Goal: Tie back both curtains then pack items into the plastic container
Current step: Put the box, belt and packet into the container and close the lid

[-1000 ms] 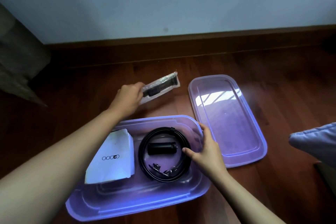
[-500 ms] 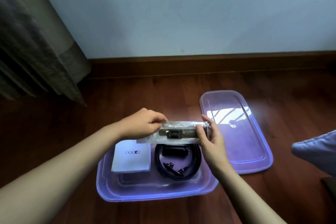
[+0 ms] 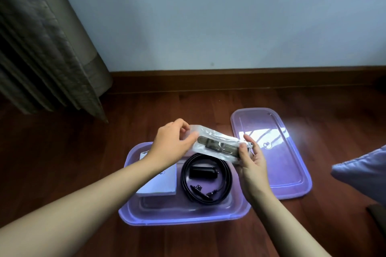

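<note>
A purple plastic container (image 3: pixel 183 216) sits open on the wooden floor. Inside lie a white booklet (image 3: pixel 157 185), a coiled black cable (image 3: pixel 205 177) and a small black cylinder (image 3: pixel 201 172). Above the container I hold a clear plastic packet (image 3: pixel 217 145) with a dark strap inside. My left hand (image 3: pixel 173 144) pinches its left end. My right hand (image 3: pixel 251 156) pinches its right end. The packet slopes down to the right. The container's lid (image 3: pixel 277 156) lies flat on the floor just right of it.
A grey pleated curtain (image 3: pixel 41 48) hangs at the left, reaching the floor. A pale wall with a brown skirting board (image 3: pixel 229 80) runs behind. A pale cushion (image 3: pixel 363 171) juts in at the right edge.
My left hand lifted the packet from the floor beyond the container to above it. My right hand left the cable and took the packet's right end. The camera tilted up.
</note>
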{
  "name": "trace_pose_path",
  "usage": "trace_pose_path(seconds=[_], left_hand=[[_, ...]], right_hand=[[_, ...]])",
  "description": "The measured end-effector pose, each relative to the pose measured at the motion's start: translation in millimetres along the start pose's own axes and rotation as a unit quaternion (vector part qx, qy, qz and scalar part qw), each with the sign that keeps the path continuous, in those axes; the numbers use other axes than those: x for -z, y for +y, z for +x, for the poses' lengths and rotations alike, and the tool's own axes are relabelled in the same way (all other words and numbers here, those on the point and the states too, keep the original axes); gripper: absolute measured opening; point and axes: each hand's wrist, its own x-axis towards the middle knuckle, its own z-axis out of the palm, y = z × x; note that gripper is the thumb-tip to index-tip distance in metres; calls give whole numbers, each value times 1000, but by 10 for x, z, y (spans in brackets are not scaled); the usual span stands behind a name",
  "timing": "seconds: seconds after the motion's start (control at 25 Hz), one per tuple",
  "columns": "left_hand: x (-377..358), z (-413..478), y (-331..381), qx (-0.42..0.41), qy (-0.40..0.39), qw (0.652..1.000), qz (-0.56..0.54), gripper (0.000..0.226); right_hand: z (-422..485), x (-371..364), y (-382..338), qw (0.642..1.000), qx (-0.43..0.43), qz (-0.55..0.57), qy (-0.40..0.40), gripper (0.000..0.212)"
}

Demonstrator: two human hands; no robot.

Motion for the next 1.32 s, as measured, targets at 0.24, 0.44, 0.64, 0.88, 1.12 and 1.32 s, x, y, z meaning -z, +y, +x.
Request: trace_pose_path(seconds=[0.24, 0.44, 0.64, 0.88, 1.12, 1.32], left_hand=[[-84, -7, -56, 100, -192, 941, -262, 22], [-152, 13, -174, 138, -184, 951, -205, 12], [-301, -6, -349, 120, -160, 975, -96, 27], [-489, 121, -490, 56, -107, 992, 47, 25], [-608, 161, -527, -22, -112, 974, 193, 22], [-686, 116, -470, -125, -131, 936, 303, 20]], right_hand=[[2, -53, 23, 997, -18, -68, 15, 29], [-64, -62, 22, 981, -12, -189, 32, 23], [-125, -160, 79, 959, 30, -282, 21, 28], [-22, -132, 390, 885, 78, -454, -64, 32], [41, -74, 579, 831, 56, -534, -147, 46], [80, -52, 647, 794, 77, -588, -137, 54]])
